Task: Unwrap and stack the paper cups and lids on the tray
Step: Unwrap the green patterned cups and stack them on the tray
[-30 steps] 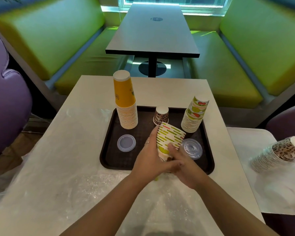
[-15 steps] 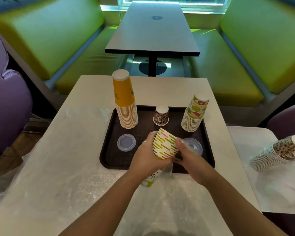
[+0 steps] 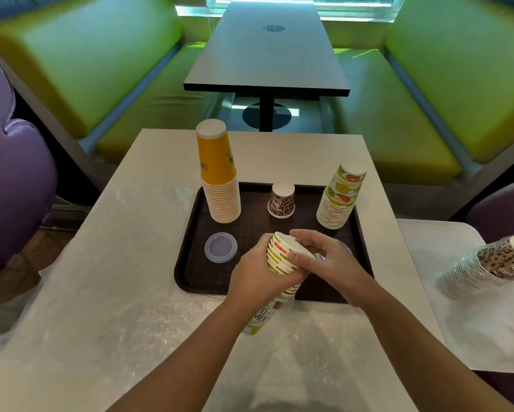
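Observation:
Both my hands hold a tilted stack of green-striped paper cups (image 3: 279, 257) over the near edge of the dark brown tray (image 3: 190, 272). My left hand (image 3: 254, 278) grips the stack from the left. My right hand (image 3: 324, 257) curls over its upper end, thumb on the side. The stack's lower end (image 3: 260, 318) points toward me over the wrap. On the tray stand a tall yellow cup stack (image 3: 218, 173), a single leopard-print cup (image 3: 281, 200), a fruit-print stack (image 3: 340, 197) and a clear lid (image 3: 221, 247). A second lid is mostly hidden behind my right hand.
Crumpled clear plastic wrap (image 3: 131, 322) covers the near part of the white table. A wrapped leopard-print cup stack (image 3: 487, 269) lies on its side on the side table at right. Green benches and a dark table stand beyond; a purple chair sits left.
The striped stack has tipped further over and sunk lower toward the tray's near edge. My right hand has moved up onto the stack's upper end.

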